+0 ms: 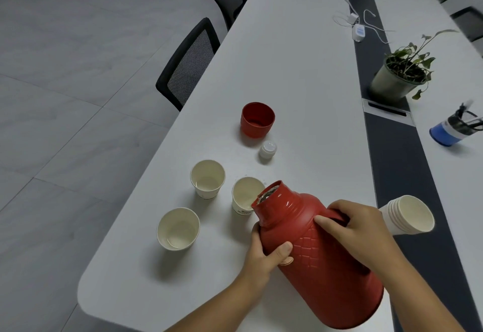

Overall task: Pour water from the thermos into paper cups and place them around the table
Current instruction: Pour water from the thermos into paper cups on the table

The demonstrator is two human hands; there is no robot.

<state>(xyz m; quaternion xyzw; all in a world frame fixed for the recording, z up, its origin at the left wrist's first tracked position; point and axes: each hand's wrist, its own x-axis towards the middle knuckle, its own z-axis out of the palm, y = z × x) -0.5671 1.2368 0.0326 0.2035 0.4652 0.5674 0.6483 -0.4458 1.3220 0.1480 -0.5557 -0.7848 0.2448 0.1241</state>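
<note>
Fingers grip tilted thermos (mouth hides cup rim)

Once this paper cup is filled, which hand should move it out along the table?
Left, probably. The left hand only steadies the red plastic thermos and is nearest the cup; the right hand grips the handle.

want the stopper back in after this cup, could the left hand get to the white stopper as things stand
Probably not right now. The left hand grips the tilted thermos, so it isn't free. The path itself looks open: the white stopper stands alone beyond the paper cup being filled, beside the red lid.
</note>
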